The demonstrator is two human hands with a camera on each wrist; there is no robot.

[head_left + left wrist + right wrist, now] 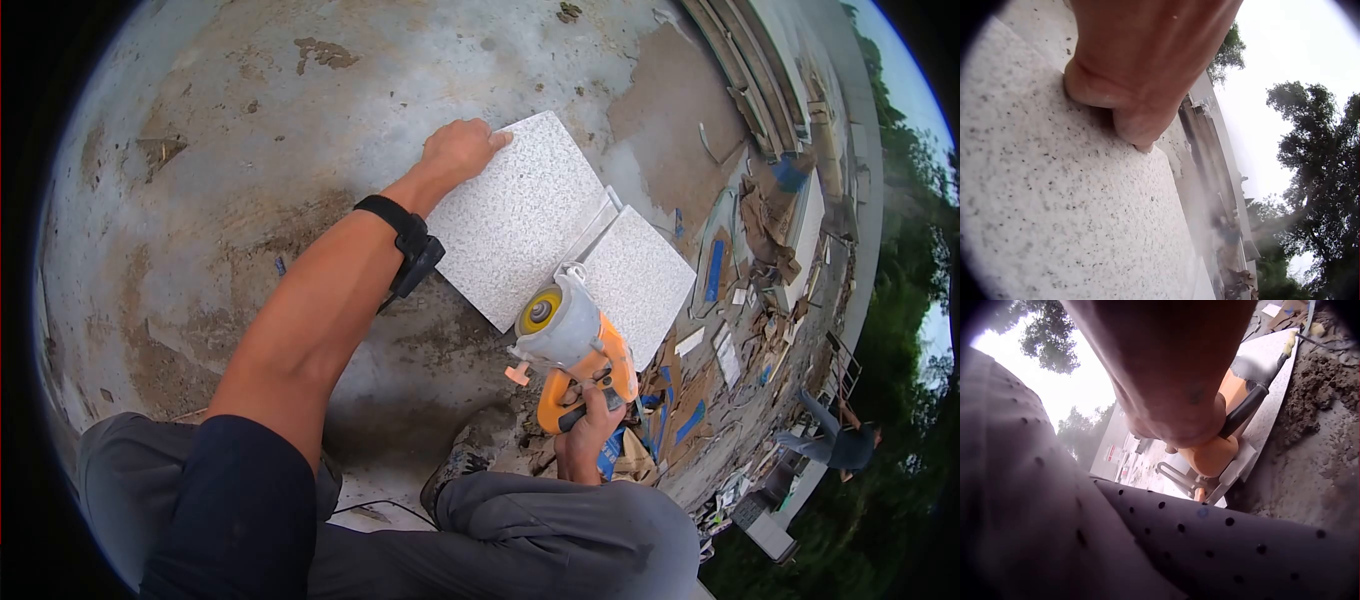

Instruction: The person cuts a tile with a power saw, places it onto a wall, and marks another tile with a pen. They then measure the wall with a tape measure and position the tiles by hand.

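Observation:
My left hand (462, 152) holds the upper left edge of a large white speckled slab (530, 205), with a fingertip at its corner. Close up in the left wrist view, the curled fingers bear on the slab's face. Around the rear handle of an orange and grey handheld circular saw (572, 335), my right hand (592, 425) is wrapped. Its grey guard lies over the lower end of a narrow pale strip (597, 225) between the large slab and a smaller speckled piece (640, 285). The right wrist view shows the orange saw body (1213, 456) and black handle from behind.
Cardboard scraps, blue strips (715, 270) and offcuts litter the ground at right. Long stacked boards (745, 75) lie at the upper right. Another person (840, 440) is farther off at right. My shoe (470, 450) and bent knees are close below the slab.

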